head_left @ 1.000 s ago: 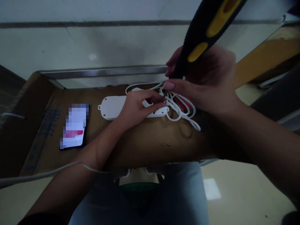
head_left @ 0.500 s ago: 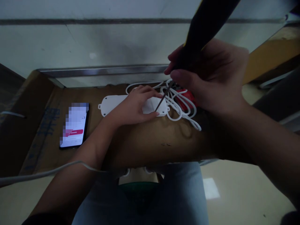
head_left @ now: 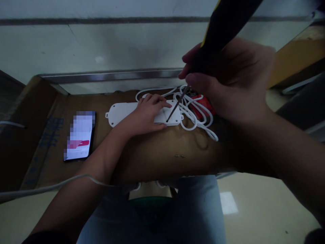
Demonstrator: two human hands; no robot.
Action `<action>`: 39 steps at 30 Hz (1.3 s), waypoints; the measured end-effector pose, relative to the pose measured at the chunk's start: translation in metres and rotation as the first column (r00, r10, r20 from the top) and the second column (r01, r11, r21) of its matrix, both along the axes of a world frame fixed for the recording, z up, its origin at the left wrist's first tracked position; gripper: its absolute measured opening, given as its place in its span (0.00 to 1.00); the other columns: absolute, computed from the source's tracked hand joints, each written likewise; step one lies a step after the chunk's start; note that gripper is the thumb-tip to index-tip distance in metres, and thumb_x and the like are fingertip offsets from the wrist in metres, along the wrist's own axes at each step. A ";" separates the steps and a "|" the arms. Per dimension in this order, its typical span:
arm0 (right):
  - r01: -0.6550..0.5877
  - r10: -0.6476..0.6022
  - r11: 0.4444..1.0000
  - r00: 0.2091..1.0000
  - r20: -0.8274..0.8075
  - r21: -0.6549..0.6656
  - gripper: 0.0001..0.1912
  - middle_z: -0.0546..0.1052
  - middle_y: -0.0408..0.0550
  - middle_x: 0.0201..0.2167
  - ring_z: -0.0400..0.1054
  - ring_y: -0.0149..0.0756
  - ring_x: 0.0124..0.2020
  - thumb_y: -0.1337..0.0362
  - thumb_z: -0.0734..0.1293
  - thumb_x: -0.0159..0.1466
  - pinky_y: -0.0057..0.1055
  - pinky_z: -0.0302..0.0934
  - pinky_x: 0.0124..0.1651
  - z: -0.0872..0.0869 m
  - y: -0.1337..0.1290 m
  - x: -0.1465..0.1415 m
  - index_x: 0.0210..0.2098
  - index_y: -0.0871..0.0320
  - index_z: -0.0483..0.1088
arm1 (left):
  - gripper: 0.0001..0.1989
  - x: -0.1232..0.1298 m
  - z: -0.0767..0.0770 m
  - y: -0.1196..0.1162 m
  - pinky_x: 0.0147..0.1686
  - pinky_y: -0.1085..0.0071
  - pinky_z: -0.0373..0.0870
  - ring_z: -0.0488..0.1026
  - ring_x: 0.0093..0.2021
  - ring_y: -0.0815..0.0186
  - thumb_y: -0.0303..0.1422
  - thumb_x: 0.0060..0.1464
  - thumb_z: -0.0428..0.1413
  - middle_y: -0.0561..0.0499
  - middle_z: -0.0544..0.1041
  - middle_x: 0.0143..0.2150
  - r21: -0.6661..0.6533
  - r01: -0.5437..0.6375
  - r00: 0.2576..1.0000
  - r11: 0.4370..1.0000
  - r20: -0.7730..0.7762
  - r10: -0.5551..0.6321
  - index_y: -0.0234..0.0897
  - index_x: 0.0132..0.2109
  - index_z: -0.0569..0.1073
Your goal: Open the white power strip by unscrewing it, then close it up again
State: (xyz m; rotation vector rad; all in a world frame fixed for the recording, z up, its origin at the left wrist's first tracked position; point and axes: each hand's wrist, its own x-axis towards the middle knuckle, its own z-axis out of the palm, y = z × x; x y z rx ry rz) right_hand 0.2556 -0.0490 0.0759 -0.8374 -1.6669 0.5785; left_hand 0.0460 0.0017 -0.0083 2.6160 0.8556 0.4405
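A white power strip (head_left: pixel 123 111) lies with its flat, screw-holed back facing up on brown cardboard. Across its right half, my left hand (head_left: pixel 144 115) grips it, thumb along the near edge and fingers over the top. My right hand (head_left: pixel 238 79) is closed around the black-and-yellow handle of a screwdriver (head_left: pixel 225 25). Its thin shaft slants down to the left, and the tip meets a hole near the strip's front edge, right of my left thumb. Two small screws (head_left: pixel 179 156) lie on the cardboard closer to me.
A coiled white cable (head_left: pixel 189 123) lies right of the strip, beside a red item (head_left: pixel 203 105) partly under it. On the left rests a lit phone (head_left: pixel 78 135). A cardboard side wall (head_left: pixel 33 108) rises at far left, and a pale wall (head_left: pixel 114 47) stands behind.
The screwdriver tip has shifted slightly left and down into the hole. My left thumb and index finger have drawn back a little to the left.
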 end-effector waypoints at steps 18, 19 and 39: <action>-0.007 0.005 0.997 0.999 0.034 0.081 0.14 0.83 0.38 0.36 0.77 0.29 0.37 0.53 0.79 0.62 0.35 0.76 0.44 -0.004 0.005 0.005 0.44 0.50 0.82 | 0.30 0.000 0.001 0.000 0.70 0.44 0.57 0.64 0.68 0.44 0.39 0.53 0.68 0.39 0.69 0.67 -0.017 -0.011 1.000 1.000 0.001 0.011 0.40 0.62 0.74; -0.004 0.001 0.997 0.999 0.039 0.082 0.15 0.83 0.38 0.36 0.77 0.29 0.37 0.51 0.79 0.62 0.35 0.75 0.44 -0.004 0.005 0.005 0.44 0.50 0.82 | 0.29 0.000 0.002 0.000 0.70 0.44 0.57 0.64 0.68 0.44 0.39 0.53 0.68 0.39 0.70 0.67 -0.019 -0.009 1.000 1.000 0.006 0.009 0.41 0.61 0.74; 0.155 -0.124 0.969 0.979 -0.163 0.191 0.07 0.81 0.38 0.33 0.76 0.35 0.33 0.63 0.77 0.61 0.35 0.71 0.31 -0.012 0.029 0.009 0.38 0.42 0.84 | 0.05 0.001 0.007 -0.004 0.64 0.53 0.64 0.74 0.61 0.54 0.35 0.61 0.62 0.44 0.80 0.57 -0.085 0.034 0.987 0.996 0.158 -0.020 0.38 0.40 0.82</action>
